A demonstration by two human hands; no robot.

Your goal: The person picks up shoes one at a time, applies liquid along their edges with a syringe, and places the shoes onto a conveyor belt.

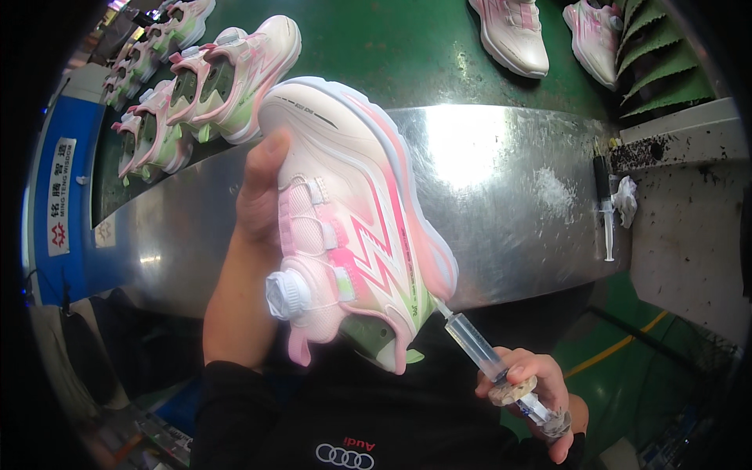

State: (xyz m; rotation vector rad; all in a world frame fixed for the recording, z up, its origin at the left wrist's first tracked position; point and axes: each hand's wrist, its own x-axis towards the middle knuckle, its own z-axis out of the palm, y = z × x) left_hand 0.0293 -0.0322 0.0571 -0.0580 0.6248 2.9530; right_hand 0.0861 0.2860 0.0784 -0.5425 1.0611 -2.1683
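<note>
My left hand (262, 184) grips a pink and white sneaker (337, 180) by its toe end; its fingers are partly hidden behind the shoe. The sneaker is turned sideways, with the pale blue sole edge to the right and a round lacing dial on the tongue. In my right hand (540, 384) is a clear syringe (475, 345), the fingers wrapped round its barrel end and plunger. Tape or padding covers its flange and plunger end. The syringe's tip touches or nearly touches the seam between sole and upper at the green heel.
Several matching sneakers (243, 74) stand on the green surface at the far left. Two more sneakers (513, 35) sit at the far right. On the metal table (501, 243) lie another syringe (604, 204), a crumpled white tissue (626, 201) and a whitish smear.
</note>
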